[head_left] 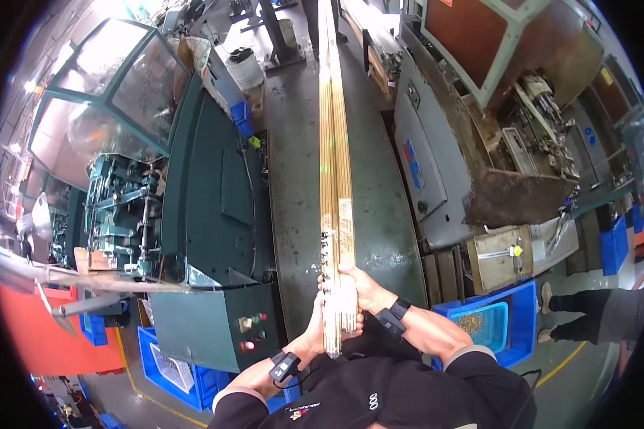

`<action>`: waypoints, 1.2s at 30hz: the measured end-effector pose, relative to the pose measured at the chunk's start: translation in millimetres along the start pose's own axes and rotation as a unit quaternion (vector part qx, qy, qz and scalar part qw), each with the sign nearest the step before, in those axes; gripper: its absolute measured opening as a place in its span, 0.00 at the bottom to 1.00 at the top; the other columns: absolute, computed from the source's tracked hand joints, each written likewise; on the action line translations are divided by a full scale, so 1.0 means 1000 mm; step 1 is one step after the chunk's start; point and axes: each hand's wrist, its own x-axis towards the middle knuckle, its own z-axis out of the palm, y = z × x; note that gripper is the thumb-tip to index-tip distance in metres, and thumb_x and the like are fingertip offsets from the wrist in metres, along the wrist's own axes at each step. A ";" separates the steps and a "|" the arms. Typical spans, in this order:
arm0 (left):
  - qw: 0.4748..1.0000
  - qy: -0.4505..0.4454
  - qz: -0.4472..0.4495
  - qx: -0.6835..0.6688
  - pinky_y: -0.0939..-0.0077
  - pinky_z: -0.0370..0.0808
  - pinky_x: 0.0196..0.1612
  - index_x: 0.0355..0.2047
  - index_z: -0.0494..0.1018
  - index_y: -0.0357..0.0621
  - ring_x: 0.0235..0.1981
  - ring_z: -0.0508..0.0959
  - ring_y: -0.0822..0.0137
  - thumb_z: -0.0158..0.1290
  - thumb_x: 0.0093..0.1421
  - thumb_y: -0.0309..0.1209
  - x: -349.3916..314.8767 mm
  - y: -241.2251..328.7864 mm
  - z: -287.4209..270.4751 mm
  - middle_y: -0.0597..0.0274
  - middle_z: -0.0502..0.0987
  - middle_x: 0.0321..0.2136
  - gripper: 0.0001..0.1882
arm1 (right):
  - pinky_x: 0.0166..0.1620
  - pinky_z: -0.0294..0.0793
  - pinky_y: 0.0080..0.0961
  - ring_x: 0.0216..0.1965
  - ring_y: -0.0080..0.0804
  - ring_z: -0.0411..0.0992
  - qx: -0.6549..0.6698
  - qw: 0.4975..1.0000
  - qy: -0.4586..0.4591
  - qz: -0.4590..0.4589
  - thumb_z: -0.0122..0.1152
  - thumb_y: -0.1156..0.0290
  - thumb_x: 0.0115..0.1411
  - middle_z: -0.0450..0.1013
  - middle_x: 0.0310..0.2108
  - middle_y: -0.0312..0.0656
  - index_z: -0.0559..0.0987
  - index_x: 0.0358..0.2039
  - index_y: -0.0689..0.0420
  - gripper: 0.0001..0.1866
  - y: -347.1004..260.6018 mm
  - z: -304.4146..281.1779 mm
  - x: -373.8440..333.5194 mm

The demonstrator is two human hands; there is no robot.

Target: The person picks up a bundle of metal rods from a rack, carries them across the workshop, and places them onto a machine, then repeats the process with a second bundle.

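A long bundle of gold-coloured metal rods (335, 150) stretches from in front of my chest far down the aisle. Its near end lies between my hands. My left hand (313, 325) wraps round the bundle's left side close to that end. On the other side my right hand (368, 292) grips it, with the thumb along the top and fingers beneath. Dark marks run along the rods' left edge near my hands. At the far end another person's legs (312, 21) stand beside the bundle.
A green machine (225, 193) with clear guards stands left of the aisle, a grey machine (436, 136) right. Blue bins (526, 322) sit low on both sides; the right one holds a lighter blue basket of small metal pieces. Another person (587, 311) stands at the right.
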 end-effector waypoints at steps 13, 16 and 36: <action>1.000 0.005 -0.016 0.007 0.56 0.76 0.48 0.49 0.73 0.35 0.40 0.79 0.52 0.28 0.58 0.77 0.150 0.368 0.044 0.48 0.78 0.40 0.53 | 0.39 0.81 0.33 0.36 0.33 0.79 -0.169 0.963 0.202 -0.062 0.51 0.56 0.71 0.79 0.37 0.43 0.76 0.48 0.60 0.20 -0.267 0.065 0.268; 1.000 0.026 -0.013 0.007 0.56 0.77 0.47 0.50 0.73 0.37 0.38 0.79 0.52 0.27 0.58 0.77 0.215 0.433 0.068 0.47 0.79 0.39 0.53 | 0.33 0.81 0.33 0.31 0.32 0.79 -0.184 0.957 0.212 -0.071 0.52 0.55 0.70 0.79 0.33 0.41 0.77 0.45 0.58 0.19 -0.355 0.058 0.313; 1.000 0.001 -0.015 0.004 0.59 0.75 0.45 0.49 0.71 0.36 0.36 0.76 0.57 0.21 0.57 0.78 0.526 0.939 0.209 0.52 0.75 0.37 0.55 | 0.43 0.79 0.34 0.39 0.32 0.77 -0.212 0.933 0.278 -0.084 0.48 0.54 0.71 0.77 0.39 0.42 0.75 0.50 0.61 0.22 -0.843 0.100 0.676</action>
